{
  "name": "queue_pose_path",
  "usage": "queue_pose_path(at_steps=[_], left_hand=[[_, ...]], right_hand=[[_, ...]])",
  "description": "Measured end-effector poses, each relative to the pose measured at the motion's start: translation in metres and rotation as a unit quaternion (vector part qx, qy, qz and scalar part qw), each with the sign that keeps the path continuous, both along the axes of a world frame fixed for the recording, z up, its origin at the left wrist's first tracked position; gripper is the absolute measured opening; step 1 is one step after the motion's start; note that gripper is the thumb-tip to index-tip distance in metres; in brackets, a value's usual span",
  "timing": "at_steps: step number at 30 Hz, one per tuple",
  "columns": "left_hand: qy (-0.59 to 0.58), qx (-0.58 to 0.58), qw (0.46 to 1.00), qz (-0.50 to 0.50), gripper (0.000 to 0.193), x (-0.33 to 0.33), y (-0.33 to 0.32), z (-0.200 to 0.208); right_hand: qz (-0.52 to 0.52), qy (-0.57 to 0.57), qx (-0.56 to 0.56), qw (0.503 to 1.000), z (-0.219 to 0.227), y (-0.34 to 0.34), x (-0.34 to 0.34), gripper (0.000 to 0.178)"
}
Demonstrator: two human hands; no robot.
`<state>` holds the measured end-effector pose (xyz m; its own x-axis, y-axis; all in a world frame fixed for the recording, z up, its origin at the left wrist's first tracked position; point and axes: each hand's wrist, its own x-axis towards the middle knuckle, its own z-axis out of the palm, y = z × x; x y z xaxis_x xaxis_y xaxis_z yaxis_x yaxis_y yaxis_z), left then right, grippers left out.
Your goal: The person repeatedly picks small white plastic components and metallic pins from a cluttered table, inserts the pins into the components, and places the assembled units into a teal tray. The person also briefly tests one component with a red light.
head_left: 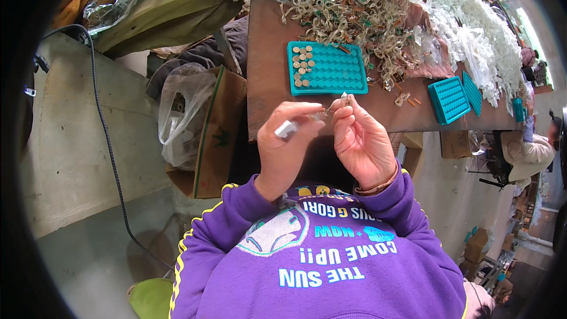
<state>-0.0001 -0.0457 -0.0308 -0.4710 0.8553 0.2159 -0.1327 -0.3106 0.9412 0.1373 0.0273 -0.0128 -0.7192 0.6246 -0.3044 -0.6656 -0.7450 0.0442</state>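
My left hand [282, 150] is raised over the table's near edge, fingers bent and partly blurred. A small white plastic block [286, 129] rests against its fingers. Between thumb and forefinger it has a thin beige cord [325, 112], which stretches toward my right hand [364, 142]. That hand pinches a small pale piece [345, 98] at its fingertips; its exact kind is too small to tell. Just beyond both hands lies a teal compartment tray [331, 90], with several round tan discs [301, 65] in its left pockets.
A tangled heap of beige cords [354, 15] covers the back of the brown table [266, 53]. Clear white plastic pieces [484, 41] pile up at the right. Two more teal trays [449, 100] sit nearby. On the left stands a cardboard box [218, 142] with a plastic bag [183, 118].
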Motion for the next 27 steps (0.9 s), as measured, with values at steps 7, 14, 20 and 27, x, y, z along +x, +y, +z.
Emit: queue_pose_path(at_steps=[7,14,20,27], left_hand=[[-0.046,0.048,0.997,-0.024,0.012,-0.015,0.004,-0.004],[-0.069,0.03,0.995,-0.067,0.017,-0.012,0.002,-0.006],[-0.069,0.04,0.994,-0.076,0.014,-0.015,0.002,-0.006],[-0.04,0.032,0.996,-0.071,0.013,-0.018,0.001,-0.005]], right_hand=[[-0.035,-0.362,0.48,0.798,0.015,-0.015,-0.007,0.056],[-0.129,-0.533,0.695,0.464,0.017,-0.011,-0.003,0.05],[-0.064,-0.462,0.559,0.685,0.015,-0.015,-0.004,0.04],[-0.017,-0.323,0.454,0.83,0.012,-0.008,0.001,0.024]])
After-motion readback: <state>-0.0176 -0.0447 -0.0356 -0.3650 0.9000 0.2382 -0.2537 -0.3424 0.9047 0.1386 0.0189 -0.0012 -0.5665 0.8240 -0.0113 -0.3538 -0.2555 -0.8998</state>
